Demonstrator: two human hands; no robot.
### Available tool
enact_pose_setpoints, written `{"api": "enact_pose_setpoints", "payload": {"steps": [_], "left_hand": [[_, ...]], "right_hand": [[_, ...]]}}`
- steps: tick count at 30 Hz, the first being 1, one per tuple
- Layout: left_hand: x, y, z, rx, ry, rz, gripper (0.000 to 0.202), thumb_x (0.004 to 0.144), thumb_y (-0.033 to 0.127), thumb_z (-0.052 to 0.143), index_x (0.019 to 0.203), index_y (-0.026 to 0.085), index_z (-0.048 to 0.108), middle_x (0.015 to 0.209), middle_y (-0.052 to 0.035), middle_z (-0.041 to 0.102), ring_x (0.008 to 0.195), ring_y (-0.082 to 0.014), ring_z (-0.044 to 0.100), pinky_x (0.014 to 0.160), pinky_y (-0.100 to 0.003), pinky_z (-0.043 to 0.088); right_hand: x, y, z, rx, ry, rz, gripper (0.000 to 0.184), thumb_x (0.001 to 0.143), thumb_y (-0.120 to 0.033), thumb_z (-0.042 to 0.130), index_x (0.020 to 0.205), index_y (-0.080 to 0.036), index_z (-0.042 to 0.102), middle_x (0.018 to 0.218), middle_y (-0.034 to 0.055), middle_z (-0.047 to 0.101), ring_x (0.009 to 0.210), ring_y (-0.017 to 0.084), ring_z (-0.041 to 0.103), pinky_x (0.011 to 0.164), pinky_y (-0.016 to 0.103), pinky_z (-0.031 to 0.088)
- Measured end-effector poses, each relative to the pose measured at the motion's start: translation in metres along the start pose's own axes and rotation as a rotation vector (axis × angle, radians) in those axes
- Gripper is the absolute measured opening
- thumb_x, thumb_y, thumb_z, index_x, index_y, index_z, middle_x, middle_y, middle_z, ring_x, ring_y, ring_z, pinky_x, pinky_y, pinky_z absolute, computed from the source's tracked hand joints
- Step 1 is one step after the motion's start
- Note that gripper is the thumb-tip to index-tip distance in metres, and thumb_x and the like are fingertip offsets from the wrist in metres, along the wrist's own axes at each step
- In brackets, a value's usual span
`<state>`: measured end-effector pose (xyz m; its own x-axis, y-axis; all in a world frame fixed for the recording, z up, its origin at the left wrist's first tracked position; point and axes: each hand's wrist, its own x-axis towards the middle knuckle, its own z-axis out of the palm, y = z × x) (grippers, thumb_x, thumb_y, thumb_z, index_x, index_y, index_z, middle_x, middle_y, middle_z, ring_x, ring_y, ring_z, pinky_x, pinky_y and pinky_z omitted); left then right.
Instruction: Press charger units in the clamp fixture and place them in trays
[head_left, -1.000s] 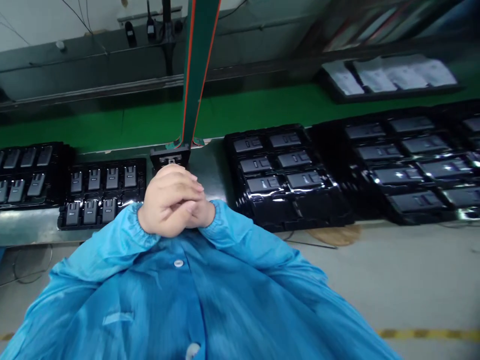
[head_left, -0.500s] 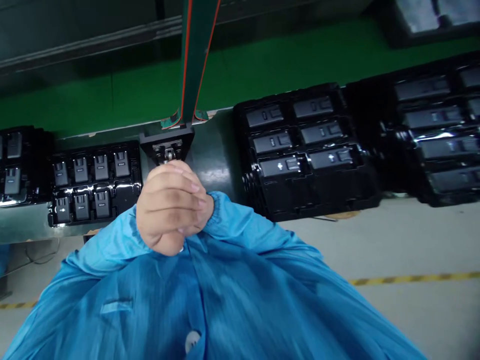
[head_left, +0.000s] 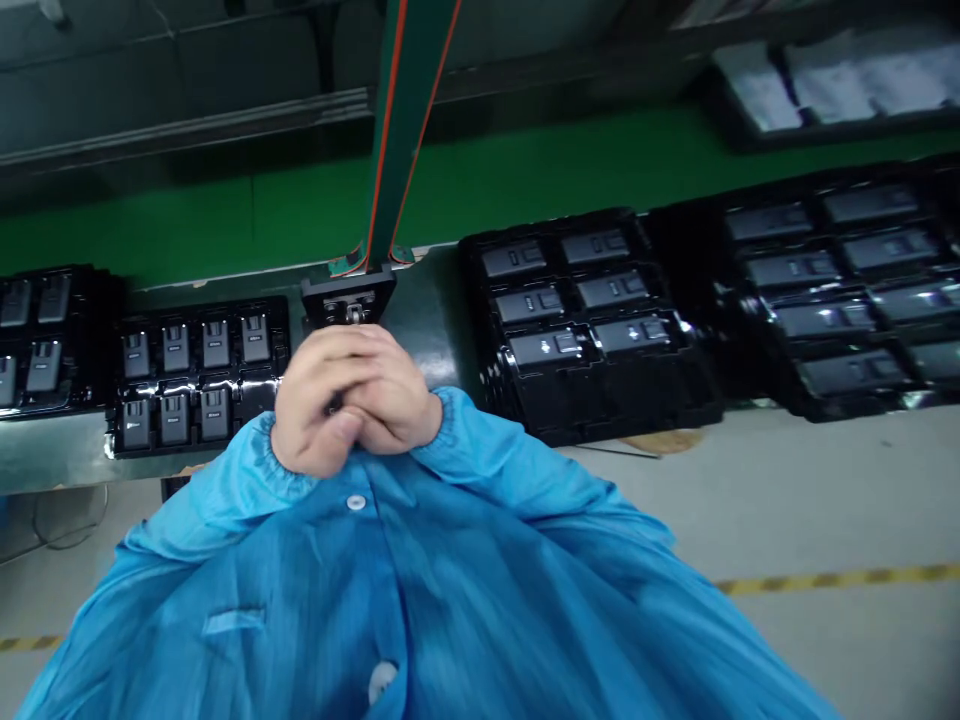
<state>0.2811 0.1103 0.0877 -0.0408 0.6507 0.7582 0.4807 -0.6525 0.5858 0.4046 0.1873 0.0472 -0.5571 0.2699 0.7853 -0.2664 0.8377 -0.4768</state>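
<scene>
My left hand and my right hand are pressed together in front of my chest, fingers curled round a small dark part that only peeks out between them. Both wrists come out of blue smock sleeves. Just beyond my knuckles a black fixture sits at the foot of a green post. Left of my hands lies a black tray of small grey parts. On the right, another black tray carries flat dark parts.
More black trays of flat parts run to the right, and another tray lies at far left. A green conveyor belt passes behind them. White sheets lie far right. The grey floor has a yellow line.
My clasped hands have shifted slightly; the left hand no longer fully covers the right, and the fingers have worked round the small part. The view tilted down, then back up.
</scene>
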Motion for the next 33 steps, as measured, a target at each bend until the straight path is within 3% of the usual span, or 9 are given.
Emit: {"api": "enact_pose_setpoints", "payload": {"steps": [2, 4, 9, 12, 15, 19, 22, 29, 33], "left_hand": [[-0.017, -0.002, -0.006, 0.053, 0.207, -0.212, 0.037, 0.103, 0.053, 0.051, 0.118, 0.025, 0.070, 0.121, -0.0096, 0.070, 0.116, -0.0287, 0.069, 0.101, -0.050, 0.058], [-0.035, -0.008, -0.010, 0.134, 0.195, -0.457, 0.026, 0.100, 0.042, 0.059, 0.115, 0.023, 0.069, 0.114, -0.0083, 0.070, 0.106, -0.0252, 0.070, 0.094, -0.043, 0.059], [-0.063, -0.026, -0.010, 0.338, -0.414, -0.916, 0.013, 0.093, 0.029, 0.065, 0.100, 0.020, 0.072, 0.094, -0.0062, 0.074, 0.087, -0.0224, 0.070, 0.079, -0.034, 0.055], [-0.073, -0.033, -0.002, 0.477, -0.532, -0.981, 0.018, 0.093, 0.033, 0.066, 0.105, 0.021, 0.072, 0.098, -0.0081, 0.077, 0.087, -0.0251, 0.072, 0.076, -0.036, 0.053], [-0.080, -0.039, 0.004, 0.479, -0.501, -1.024, 0.022, 0.092, 0.034, 0.069, 0.111, 0.022, 0.071, 0.104, -0.0086, 0.079, 0.089, -0.0252, 0.074, 0.077, -0.036, 0.053], [-0.086, -0.049, 0.008, 0.332, -0.341, -1.096, 0.029, 0.092, 0.038, 0.071, 0.115, 0.021, 0.066, 0.098, -0.0061, 0.079, 0.082, -0.0212, 0.073, 0.077, -0.033, 0.054], [-0.085, -0.057, 0.011, 0.267, -0.267, -1.120, 0.037, 0.093, 0.041, 0.071, 0.122, 0.019, 0.063, 0.092, -0.0050, 0.078, 0.079, -0.0203, 0.072, 0.077, -0.033, 0.053], [-0.079, -0.064, 0.014, 0.089, -0.187, -1.201, 0.050, 0.088, 0.037, 0.073, 0.129, 0.015, 0.054, 0.074, 0.0019, 0.070, 0.066, -0.0176, 0.066, 0.066, -0.029, 0.048], [-0.078, -0.050, 0.008, -0.107, -0.149, -1.266, 0.052, 0.081, 0.041, 0.078, 0.122, 0.019, 0.055, 0.066, 0.0073, 0.063, 0.059, -0.0153, 0.062, 0.058, -0.026, 0.048]], "right_hand": [[0.018, -0.010, -0.010, 0.022, 0.131, 0.023, 0.028, 0.107, -0.042, 0.050, 0.090, -0.023, 0.061, 0.086, 0.0036, 0.063, 0.088, 0.021, 0.063, 0.096, 0.049, 0.055], [0.040, -0.013, -0.020, 0.012, 0.210, 0.158, 0.024, 0.109, -0.041, 0.047, 0.105, -0.022, 0.061, 0.092, 0.0041, 0.064, 0.090, 0.020, 0.065, 0.095, 0.046, 0.056], [0.069, 0.008, -0.037, -0.082, 0.190, 0.383, 0.043, 0.113, -0.047, 0.043, 0.148, -0.022, 0.043, 0.116, 0.0067, 0.065, 0.113, 0.022, 0.065, 0.108, 0.048, 0.054], [0.047, 0.020, -0.037, -0.188, 0.298, 0.446, 0.039, 0.111, -0.043, 0.047, 0.145, -0.024, 0.047, 0.127, 0.0091, 0.062, 0.127, 0.027, 0.060, 0.114, 0.053, 0.049], [0.000, 0.020, -0.028, -0.294, 0.399, 0.512, 0.025, 0.106, -0.035, 0.053, 0.127, -0.023, 0.059, 0.126, 0.0112, 0.063, 0.126, 0.030, 0.058, 0.111, 0.056, 0.049], [-0.071, 0.010, -0.010, -0.298, 0.281, 0.615, 0.006, 0.100, -0.024, 0.059, 0.103, -0.022, 0.064, 0.103, 0.0083, 0.068, 0.102, 0.026, 0.064, 0.093, 0.047, 0.054], [-0.106, -0.002, 0.000, -0.259, 0.209, 0.699, 0.006, 0.099, -0.020, 0.059, 0.096, -0.022, 0.064, 0.097, 0.0067, 0.069, 0.095, 0.024, 0.064, 0.088, 0.043, 0.053], [-0.122, -0.027, -0.001, -0.132, 0.173, 0.691, 0.009, 0.100, -0.017, 0.058, 0.097, -0.023, 0.065, 0.096, 0.0055, 0.070, 0.093, 0.022, 0.065, 0.087, 0.040, 0.054], [-0.117, -0.034, 0.002, 0.027, 0.240, 0.874, 0.006, 0.099, -0.023, 0.060, 0.098, -0.022, 0.066, 0.094, 0.0040, 0.068, 0.081, 0.018, 0.063, 0.074, 0.034, 0.051]]}}
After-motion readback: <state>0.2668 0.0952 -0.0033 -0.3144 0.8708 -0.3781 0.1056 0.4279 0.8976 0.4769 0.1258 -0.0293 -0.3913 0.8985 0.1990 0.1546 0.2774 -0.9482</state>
